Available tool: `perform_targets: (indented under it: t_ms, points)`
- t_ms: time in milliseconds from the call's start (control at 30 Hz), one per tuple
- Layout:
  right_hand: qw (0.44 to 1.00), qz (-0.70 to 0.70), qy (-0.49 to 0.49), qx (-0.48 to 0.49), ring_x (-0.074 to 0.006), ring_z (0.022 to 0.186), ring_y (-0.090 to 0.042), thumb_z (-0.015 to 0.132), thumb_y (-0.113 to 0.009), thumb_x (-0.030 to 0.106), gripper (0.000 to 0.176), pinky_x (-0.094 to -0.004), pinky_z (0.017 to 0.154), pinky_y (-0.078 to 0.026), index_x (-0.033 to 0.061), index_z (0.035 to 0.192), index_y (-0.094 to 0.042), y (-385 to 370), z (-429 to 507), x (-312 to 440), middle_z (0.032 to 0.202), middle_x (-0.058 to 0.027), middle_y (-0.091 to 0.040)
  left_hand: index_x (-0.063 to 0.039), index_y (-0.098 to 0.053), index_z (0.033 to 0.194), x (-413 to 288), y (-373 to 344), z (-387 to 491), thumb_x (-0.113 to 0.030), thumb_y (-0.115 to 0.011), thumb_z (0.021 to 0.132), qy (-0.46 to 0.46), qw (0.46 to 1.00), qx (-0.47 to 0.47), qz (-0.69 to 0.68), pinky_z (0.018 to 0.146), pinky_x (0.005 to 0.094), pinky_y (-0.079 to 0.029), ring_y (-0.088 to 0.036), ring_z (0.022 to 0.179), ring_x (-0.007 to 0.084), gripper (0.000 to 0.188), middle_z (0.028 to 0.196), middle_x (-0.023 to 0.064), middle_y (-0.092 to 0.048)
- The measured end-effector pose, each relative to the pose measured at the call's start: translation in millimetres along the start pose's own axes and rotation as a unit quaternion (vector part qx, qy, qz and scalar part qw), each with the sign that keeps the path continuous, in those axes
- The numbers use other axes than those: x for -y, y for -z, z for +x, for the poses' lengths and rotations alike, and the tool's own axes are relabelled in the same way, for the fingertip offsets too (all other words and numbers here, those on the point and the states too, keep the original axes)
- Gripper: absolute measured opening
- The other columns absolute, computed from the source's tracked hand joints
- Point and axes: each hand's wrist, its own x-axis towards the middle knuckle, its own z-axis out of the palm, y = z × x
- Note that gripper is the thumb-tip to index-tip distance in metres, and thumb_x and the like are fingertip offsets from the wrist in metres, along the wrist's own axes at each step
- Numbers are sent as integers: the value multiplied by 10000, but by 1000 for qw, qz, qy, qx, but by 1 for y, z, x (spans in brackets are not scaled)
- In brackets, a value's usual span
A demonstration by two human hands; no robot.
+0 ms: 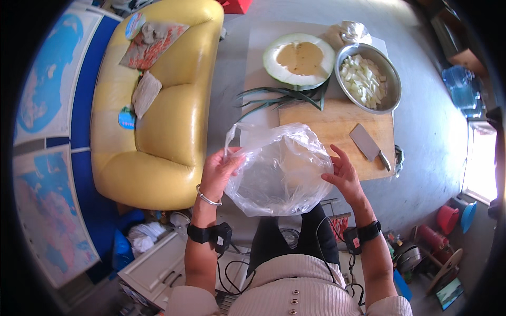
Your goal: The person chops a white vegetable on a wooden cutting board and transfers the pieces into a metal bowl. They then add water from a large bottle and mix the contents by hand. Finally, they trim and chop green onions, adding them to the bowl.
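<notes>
My left hand point(225, 170) pinches the edge of a clear plastic bag point(276, 177), which spreads wide in front of me. At the bag's right edge is my right hand point(344, 172), fingers apart; whether it grips the film I cannot tell. Beyond the bag lies a wooden cutting board point(316, 118) with a cleaver point(365, 142) on its right part. A metal bowl point(396, 85) of pale chopped pieces point(361, 79) stands behind the board. To its left sits a cut pale-green melon or gourd point(270, 65), its hollow facing up, with green onion leaves point(272, 96) in front.
A yellow sofa point(170, 126) stands to the left, with cloths on it. Another plastic bag point(354, 31) is behind the bowl. Blue water bottles point(460, 87) and red and blue basins point(448, 219) are at the right. Cables hang from devices strapped to my forearms.
</notes>
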Motion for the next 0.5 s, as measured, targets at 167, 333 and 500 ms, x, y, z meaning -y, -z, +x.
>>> perform_targets:
  t_ms: [167,333,500]
  points:
    - [999,44,-4,-25,-202,1185,-491,762,-735,33,834,-345,1010,-394,23,1436,-244,8,3,9,1279,-129,-519,-42,-672,993,-40,-15,5,-191,-652,880,20,999,35,-14,541,184,-381,-509,652,44,188,768,-21,-619]
    - [996,53,69,8,-197,1163,-492,751,-769,84,788,-342,1011,-385,12,1396,-323,-26,-4,5,1274,-102,-519,-56,-667,977,-53,-16,8,-232,-623,904,80,993,56,-66,523,195,-401,-548,675,64,195,807,-4,-639]
    - [967,228,-117,-6,-207,1014,-583,800,-654,59,511,-334,928,-447,-37,1268,-472,-77,-2,-14,1130,-92,-610,-15,-619,1052,-48,10,6,-344,-506,955,147,958,124,-211,609,285,-525,-652,734,182,361,952,89,-670]
